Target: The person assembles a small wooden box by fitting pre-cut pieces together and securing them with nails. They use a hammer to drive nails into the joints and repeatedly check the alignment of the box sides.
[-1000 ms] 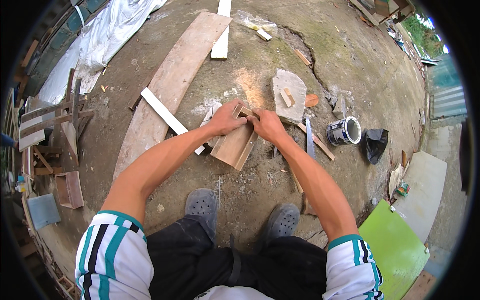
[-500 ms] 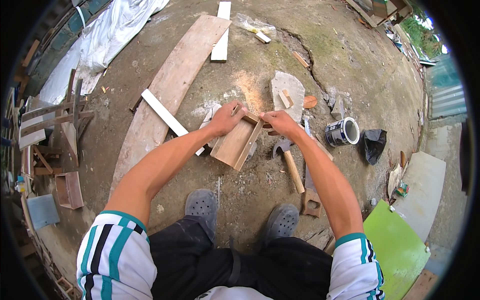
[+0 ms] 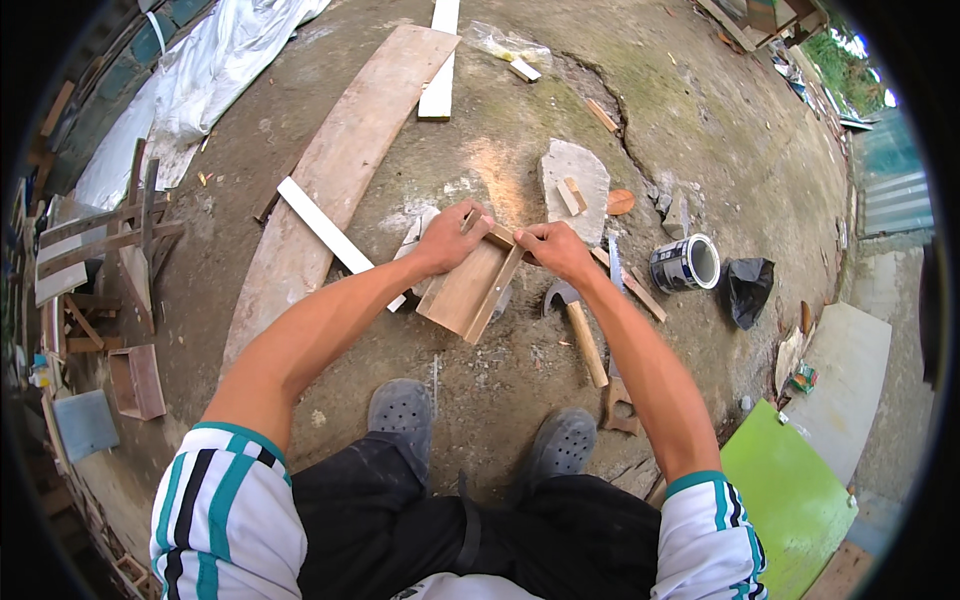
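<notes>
Between my hands is a small wooden box (image 3: 468, 285), tilted, with raised side strips and a short strip across its far end. My left hand (image 3: 448, 238) is closed round the far left corner. At the far right corner my right hand (image 3: 552, 247) pinches the edge, fingers bent. Beneath my right forearm lies a hammer (image 3: 586, 340) with a wooden handle, its head partly in view. A handsaw (image 3: 621, 408) lies beside it, its blade partly hidden by the forearm.
A paint can (image 3: 685, 263) and black plastic bag (image 3: 748, 292) stand to the right. Ahead is a flat stone slab (image 3: 574, 163) bearing small wood pieces. A long plank (image 3: 350, 150) and white strip (image 3: 330, 232) lie left. A green board (image 3: 785, 490) is at lower right.
My right hand's fingers have curled in more at the box's far right corner, and its forearm has shifted slightly left. The box stays held in nearly the same place.
</notes>
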{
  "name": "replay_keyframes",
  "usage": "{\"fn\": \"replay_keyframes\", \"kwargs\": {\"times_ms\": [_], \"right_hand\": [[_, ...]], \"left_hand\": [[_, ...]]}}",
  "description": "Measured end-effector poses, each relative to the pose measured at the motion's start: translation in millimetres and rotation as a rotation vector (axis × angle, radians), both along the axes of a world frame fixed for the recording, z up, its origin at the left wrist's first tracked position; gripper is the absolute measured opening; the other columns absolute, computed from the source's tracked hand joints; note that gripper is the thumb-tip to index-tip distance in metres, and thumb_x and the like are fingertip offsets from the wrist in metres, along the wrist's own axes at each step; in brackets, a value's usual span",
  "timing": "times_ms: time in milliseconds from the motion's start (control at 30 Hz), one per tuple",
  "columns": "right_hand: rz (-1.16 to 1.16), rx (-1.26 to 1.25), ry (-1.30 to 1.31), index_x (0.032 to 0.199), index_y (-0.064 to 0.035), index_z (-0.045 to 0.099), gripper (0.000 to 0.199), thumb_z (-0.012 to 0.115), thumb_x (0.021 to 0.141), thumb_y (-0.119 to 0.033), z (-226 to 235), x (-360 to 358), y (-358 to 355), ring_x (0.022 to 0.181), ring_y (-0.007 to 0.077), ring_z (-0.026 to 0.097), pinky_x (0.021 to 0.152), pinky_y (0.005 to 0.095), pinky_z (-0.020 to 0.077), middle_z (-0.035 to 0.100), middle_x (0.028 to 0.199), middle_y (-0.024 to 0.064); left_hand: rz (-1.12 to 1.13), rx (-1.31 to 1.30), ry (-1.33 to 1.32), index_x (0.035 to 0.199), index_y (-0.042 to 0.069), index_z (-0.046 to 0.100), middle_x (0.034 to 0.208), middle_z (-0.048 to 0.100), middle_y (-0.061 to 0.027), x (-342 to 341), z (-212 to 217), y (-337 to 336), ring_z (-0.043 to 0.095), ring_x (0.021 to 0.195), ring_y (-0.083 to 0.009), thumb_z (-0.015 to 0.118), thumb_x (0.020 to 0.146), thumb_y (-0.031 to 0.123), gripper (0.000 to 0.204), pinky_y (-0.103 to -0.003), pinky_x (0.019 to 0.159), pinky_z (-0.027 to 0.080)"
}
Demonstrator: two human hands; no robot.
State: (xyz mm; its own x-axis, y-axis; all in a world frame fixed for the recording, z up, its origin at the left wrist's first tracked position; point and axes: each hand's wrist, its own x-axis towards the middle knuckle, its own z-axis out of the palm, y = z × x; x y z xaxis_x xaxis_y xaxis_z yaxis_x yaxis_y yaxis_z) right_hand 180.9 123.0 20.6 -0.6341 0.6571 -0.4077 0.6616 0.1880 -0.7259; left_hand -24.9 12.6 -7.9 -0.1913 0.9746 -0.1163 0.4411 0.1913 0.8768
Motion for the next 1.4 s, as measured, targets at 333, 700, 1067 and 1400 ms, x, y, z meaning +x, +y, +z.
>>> {"fn": "replay_keyframes", "kwargs": {"times_ms": [333,700,1067,1400], "right_hand": [[0.009,0.117,-0.025,0.099,-0.004,0.076,0.042,0.059,0.097,-0.042,-1,1,-7,0.077,0.0327,0.068,0.075,0.0428,0.0511,0.069,0.076,0.0211],[0.057,-0.064,0.167,0.122,-0.0028,0.072,0.042,0.058,0.098,-0.034,1,0,6,0.106,0.0287,0.071,0.093,0.0391,0.0533,0.074,0.115,0.0184],[0.082,0.205,-0.017,0.11,-0.0073,0.077,0.033,0.073,0.086,-0.029,24,-22,-14,0.095,0.0426,0.07,0.087,0.046,0.0546,0.073,0.097,0.0254],[0.035,0.201,0.024,0.117,-0.0037,0.071,0.038,0.073,0.087,-0.027,7,-22,-17,0.102,0.0422,0.068,0.09,0.0464,0.0531,0.072,0.111,0.0234]], "left_hand": [[0.004,-0.026,0.053,0.114,0.008,0.063,0.108,0.069,-0.0188,4,5,3,0.065,0.103,-0.0333,0.059,0.1,0.041,0.036,-0.042,0.092,0.049],[0.044,0.061,-0.09,0.114,0.003,0.065,0.107,0.068,-0.0203,0,-6,0,0.065,0.102,-0.034,0.033,0.109,0.043,0.051,-0.041,0.093,0.048],[0.002,0.043,-0.037,0.113,0.006,0.063,0.103,0.068,-0.0152,-5,-4,0,0.064,0.097,-0.0257,0.04,0.108,0.034,0.036,-0.039,0.091,0.048],[-0.006,-0.115,0.078,0.113,0.011,0.065,0.11,0.07,-0.0167,5,24,3,0.066,0.105,-0.0301,0.067,0.095,0.046,0.04,-0.04,0.092,0.049]]}}
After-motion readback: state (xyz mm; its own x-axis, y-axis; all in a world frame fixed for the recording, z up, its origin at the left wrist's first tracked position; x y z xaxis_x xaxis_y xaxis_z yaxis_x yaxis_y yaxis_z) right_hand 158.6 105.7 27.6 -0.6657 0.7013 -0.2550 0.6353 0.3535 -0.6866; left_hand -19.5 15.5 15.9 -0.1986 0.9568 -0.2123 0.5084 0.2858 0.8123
